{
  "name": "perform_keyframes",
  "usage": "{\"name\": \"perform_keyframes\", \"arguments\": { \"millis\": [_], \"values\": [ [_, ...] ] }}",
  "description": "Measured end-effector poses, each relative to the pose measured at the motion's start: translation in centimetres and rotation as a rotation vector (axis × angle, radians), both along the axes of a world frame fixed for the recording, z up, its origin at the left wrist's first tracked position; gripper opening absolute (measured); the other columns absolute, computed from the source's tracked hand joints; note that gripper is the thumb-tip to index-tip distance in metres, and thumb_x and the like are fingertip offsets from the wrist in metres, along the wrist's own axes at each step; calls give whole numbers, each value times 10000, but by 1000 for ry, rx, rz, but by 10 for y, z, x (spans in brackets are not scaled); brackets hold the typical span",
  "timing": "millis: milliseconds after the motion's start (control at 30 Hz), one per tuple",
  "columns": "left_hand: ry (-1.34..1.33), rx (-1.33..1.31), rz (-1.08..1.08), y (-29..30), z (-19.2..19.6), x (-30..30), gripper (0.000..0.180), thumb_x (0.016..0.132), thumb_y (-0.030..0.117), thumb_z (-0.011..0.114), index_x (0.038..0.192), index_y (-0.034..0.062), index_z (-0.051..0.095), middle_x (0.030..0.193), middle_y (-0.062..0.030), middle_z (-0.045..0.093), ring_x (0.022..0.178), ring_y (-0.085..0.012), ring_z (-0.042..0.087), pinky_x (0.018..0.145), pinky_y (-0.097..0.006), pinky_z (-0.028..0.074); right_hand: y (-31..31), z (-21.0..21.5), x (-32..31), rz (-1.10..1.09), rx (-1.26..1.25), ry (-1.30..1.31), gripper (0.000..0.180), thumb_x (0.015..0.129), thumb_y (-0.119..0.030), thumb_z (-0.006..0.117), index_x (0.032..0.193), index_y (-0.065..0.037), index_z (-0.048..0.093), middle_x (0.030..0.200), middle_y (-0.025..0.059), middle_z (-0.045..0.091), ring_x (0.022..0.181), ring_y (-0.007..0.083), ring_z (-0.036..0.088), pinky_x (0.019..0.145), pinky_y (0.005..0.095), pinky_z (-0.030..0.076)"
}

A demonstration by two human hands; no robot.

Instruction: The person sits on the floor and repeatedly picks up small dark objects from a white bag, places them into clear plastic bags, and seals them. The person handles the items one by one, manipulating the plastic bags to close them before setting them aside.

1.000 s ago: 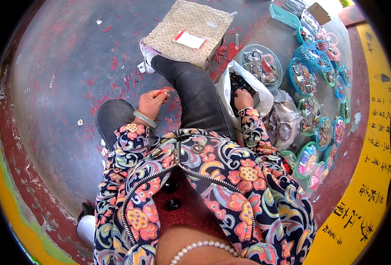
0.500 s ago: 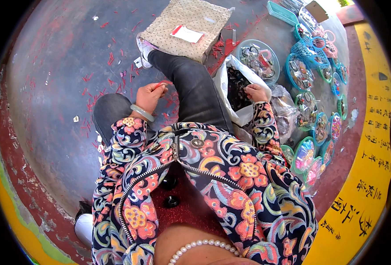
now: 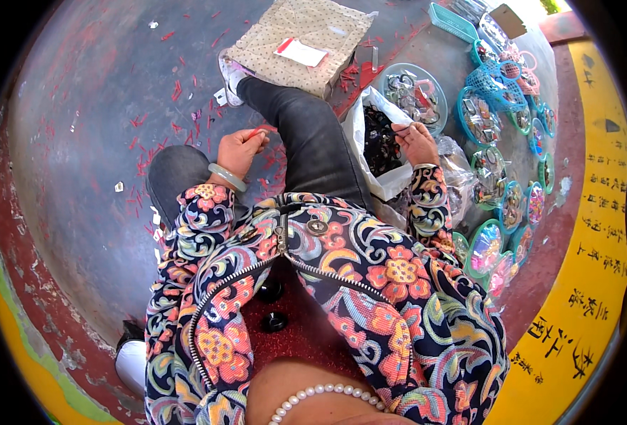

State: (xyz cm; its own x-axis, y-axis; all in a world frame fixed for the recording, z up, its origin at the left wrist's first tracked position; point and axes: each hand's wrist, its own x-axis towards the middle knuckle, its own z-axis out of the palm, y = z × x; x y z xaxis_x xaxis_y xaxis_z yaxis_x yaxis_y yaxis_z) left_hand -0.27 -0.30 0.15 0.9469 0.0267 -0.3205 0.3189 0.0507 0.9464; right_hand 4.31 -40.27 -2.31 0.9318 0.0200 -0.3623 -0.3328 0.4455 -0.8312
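Note:
My left hand (image 3: 240,153), with a pale bangle (image 3: 227,177) on its wrist, is closed in a pinch over my lap. A thin red strip (image 3: 258,132) sticks out of its fingertips. At the right edge of an open white plastic bag (image 3: 357,120), my right hand (image 3: 419,146) pinches a small dark piece (image 3: 399,128), too small to name. Many small black pieces (image 3: 380,145) lie inside the bag, which stands beside my right leg.
A spotted box (image 3: 271,42) beyond my foot bears a white card with a red edge (image 3: 301,53). Red scraps (image 3: 177,90) litter the floor. To the right stand a clear round tub (image 3: 437,103), a blue basket (image 3: 496,83) and several small baskets of trinkets, beside crumpled clear plastic (image 3: 455,177).
My right hand has shifted slightly right and up, and a dark piece now shows at its fingertips. My left hand keeps nearly the same place with the red strip.

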Motion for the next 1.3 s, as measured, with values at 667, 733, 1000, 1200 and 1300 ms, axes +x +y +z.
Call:
{"name": "perform_keyframes", "arguments": {
  "millis": [667,733,1000,1200,1300],
  "values": [
    [-9,-4,-29,0,0,0,220,830,141,555,944,-38,610,809,-74,628,704,-98,578,644,-215,468,6,48,2,159,308,-305,90,882,-124,443,933,-61,480,821,98,563,756,210,575,680,308,466],
    [-11,-19,11,-3,2,0,195,818,127,565,891,-45,622,755,-59,622,653,-85,555,608,-206,456,6,54,1,203,361,-368,91,881,-121,440,934,-59,480,825,101,560,736,205,566,674,307,460],
    [-5,8,-43,-1,1,1,218,829,139,553,941,-39,611,809,-73,628,696,-96,573,642,-215,466,-19,7,-12,578,-1098,207,196,805,-226,540,833,-43,606,690,27,574,597,93,544,486,218,455],
    [1,23,-34,3,-2,-3,219,832,141,553,956,-30,611,832,-78,633,725,-101,588,659,-218,474,6,1,3,379,-1339,-56,164,703,-200,573,777,-81,658,650,62,612,597,176,593,597,299,466],
    [-2,12,-44,2,-5,1,219,831,142,555,956,-30,611,830,-78,634,729,-101,590,658,-215,475,23,-5,3,411,-1296,-225,159,681,-209,589,773,-99,656,718,94,625,720,254,602,661,335,463]
  ]
}}
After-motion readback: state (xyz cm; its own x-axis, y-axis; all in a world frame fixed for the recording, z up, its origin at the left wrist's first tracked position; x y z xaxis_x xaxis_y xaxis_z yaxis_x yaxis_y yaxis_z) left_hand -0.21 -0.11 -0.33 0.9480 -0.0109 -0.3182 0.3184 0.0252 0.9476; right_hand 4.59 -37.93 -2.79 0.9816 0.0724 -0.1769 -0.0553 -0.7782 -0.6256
